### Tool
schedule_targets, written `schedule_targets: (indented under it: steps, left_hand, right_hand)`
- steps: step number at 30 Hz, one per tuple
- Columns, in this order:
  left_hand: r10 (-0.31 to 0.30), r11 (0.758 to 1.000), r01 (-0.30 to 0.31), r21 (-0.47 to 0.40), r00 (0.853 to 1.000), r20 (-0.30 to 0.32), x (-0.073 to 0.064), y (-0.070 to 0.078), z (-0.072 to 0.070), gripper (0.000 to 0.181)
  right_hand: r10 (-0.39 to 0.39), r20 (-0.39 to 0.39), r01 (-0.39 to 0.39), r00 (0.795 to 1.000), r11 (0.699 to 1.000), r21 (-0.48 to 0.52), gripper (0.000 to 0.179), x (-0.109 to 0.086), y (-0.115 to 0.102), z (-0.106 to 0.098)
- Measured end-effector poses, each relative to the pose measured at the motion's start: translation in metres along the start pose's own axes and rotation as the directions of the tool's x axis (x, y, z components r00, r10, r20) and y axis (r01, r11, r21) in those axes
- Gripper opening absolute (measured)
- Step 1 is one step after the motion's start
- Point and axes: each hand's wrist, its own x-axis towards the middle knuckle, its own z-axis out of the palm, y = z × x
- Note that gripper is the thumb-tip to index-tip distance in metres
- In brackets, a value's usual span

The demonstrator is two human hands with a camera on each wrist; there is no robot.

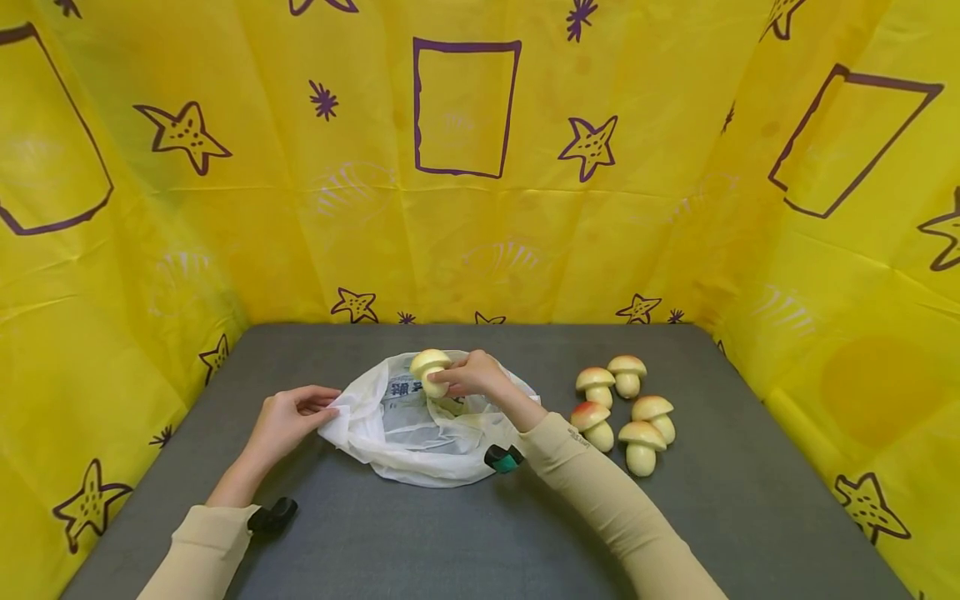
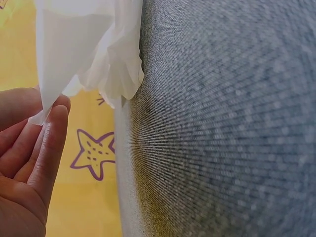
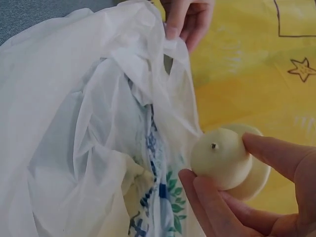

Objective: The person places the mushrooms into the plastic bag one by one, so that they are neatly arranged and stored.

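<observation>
A white plastic bag [image 1: 442,467] with blue and green print lies spread on the table, its mouth gaping upward. My left hand [image 1: 288,421] pinches the bag's rim at its left side; the left wrist view shows the thin film [image 2: 74,44] between thumb and fingertips. Over the bag's mouth, my right hand [image 1: 476,375] holds a toy mushroom [image 1: 431,363] by its pale stem, cap up. From the right wrist view, the mushroom's rounded stem end [image 3: 222,155] faces the camera, gripped between thumb and fingers beside the bag's opening.
Several more toy mushrooms [image 1: 641,450] with reddish-yellow caps stand grouped on the grey table [image 1: 390,542], right of the bag and close to my right forearm. A yellow curtain [image 1: 465,250] with purple stars encloses the table's back and sides.
</observation>
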Motion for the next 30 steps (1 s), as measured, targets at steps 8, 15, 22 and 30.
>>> schedule_targets:
  steps: [8,15,22,30]
  left_hand:
    - [-0.008,1.000,0.007,0.005,1.000,0.010,-0.001,0.000,-0.002,0.024]
    - [0.003,1.000,-0.003,0.008,1.000,-0.007,-0.002,-0.001,-0.003,0.023]
    - [-0.001,1.000,0.001,0.013,1.000,-0.006,-0.002,0.000,-0.004,0.022]
    - [-0.014,1.000,0.013,0.014,1.000,0.008,-0.001,-0.003,-0.002,0.022]
  right_hand:
    - [0.016,-0.039,-0.016,0.999,1.000,-0.015,0.036,0.010,-0.002,0.014]
    - [0.057,-0.049,-0.057,0.997,0.998,0.012,0.034,0.017,-0.004,0.026]
    - [0.123,-0.098,-0.123,0.988,0.992,0.000,0.038,0.032,0.000,0.037]
    - [0.143,-0.136,-0.145,0.980,0.989,-0.004,0.048,0.042,0.005,0.046]
